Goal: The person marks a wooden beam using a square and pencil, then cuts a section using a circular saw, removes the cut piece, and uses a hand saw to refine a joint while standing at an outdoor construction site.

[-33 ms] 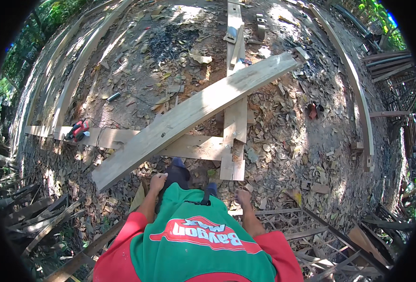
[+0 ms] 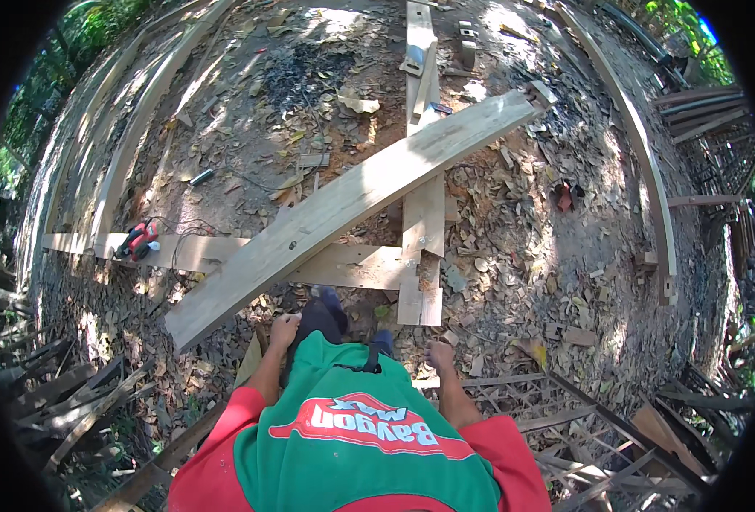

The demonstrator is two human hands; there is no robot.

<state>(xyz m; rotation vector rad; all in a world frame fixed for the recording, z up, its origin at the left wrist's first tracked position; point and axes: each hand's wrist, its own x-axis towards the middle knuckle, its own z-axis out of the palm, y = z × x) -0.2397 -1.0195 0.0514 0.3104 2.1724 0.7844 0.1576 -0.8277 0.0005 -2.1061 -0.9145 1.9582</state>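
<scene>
My left hand (image 2: 284,329) hangs by my dark trouser leg, its fingers curled in, with nothing visible in them. On the other side, my right hand (image 2: 439,355) is closed in a loose fist, nothing visible in it; a small brown wood piece (image 2: 450,338) shows just beyond its knuckles. In front of me a long thick plank (image 2: 335,209) lies diagonally, from near my left hand up to the far right. It crosses over an upright-running board (image 2: 424,218) and a board lying crosswise (image 2: 343,265). Neither hand touches the lumber.
A red-and-black power tool (image 2: 141,240) rests on the crosswise board's left part, its cord beside it. Long beams lie at left (image 2: 143,111) and right (image 2: 638,141). A reddish object (image 2: 564,197) sits among dry leaves. Slatted wood (image 2: 582,435) lies behind my right arm.
The view has shifted very slightly, so the lumber and ground sit a little higher and further left. Both hands keep the same pose.
</scene>
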